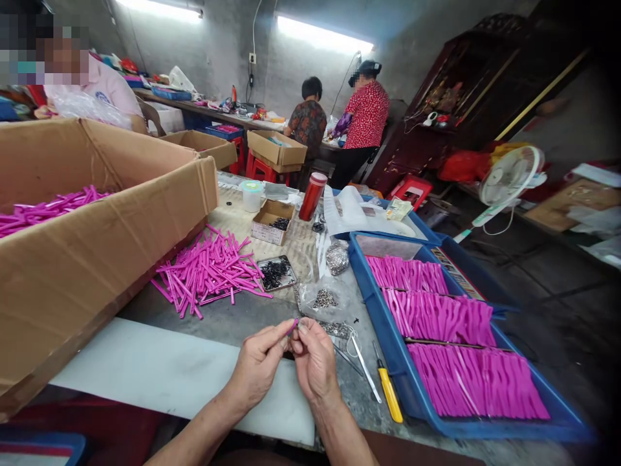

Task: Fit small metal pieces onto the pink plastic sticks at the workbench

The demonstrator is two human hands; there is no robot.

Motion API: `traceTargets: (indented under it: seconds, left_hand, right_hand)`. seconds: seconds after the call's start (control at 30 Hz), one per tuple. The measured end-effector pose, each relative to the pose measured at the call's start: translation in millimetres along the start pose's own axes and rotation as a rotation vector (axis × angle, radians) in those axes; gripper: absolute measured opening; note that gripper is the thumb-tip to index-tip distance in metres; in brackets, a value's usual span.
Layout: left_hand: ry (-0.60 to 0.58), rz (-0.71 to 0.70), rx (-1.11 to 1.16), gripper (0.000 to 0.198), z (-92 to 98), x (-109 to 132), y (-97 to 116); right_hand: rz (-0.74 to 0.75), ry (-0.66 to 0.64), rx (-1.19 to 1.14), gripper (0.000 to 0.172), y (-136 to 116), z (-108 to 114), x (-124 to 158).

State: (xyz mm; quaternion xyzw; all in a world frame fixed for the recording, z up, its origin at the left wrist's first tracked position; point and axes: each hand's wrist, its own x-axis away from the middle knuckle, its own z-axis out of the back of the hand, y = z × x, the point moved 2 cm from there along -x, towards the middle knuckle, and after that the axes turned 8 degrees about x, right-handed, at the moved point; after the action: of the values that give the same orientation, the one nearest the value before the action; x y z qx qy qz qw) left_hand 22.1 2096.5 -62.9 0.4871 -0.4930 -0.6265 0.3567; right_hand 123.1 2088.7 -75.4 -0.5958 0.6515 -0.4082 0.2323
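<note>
Over the near edge of the table, my left hand (262,362) pinches a slim magenta plastic piece (293,327), most of it hidden by the fingers. Closed at its other end is my right hand (315,362), thumb and fingertips pressed together on the piece. Whether a smaller part is also between those fingertips, I cannot tell. Just beyond the hands lie a clear bag of small metal parts (325,299) and a tray of small black parts (276,273). A loose pile of magenta plastic pieces (208,268) is to the left of them.
A large cardboard box (111,239) stands at left, a blue crate (373,304) of magenta pieces in rows at right. Between crate and hands lie a yellow-handled screwdriver (388,391) and a white-handled tool (366,369). A red bottle (313,196) stands farther back. Several people work beyond.
</note>
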Motion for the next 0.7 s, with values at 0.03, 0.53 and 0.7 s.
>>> traceTargets:
  seconds: [0.03,0.53,0.7]
  left_hand:
    - [-0.002,-0.002,-0.003,0.027,-0.2,0.1,-0.2]
    - [0.014,0.021,-0.021,0.029,-1.1,1.3,-0.6]
    - [0.025,0.024,-0.023,0.03,-1.0,0.8,-0.8]
  right_hand:
    - [0.002,-0.001,0.0,0.015,-0.3,-0.2,-0.3]
    - [0.19,0.02,0.312,0.019,11.6,11.8,-5.6]
    - [0.21,0.024,0.35,0.018,12.1,15.8,-6.5]
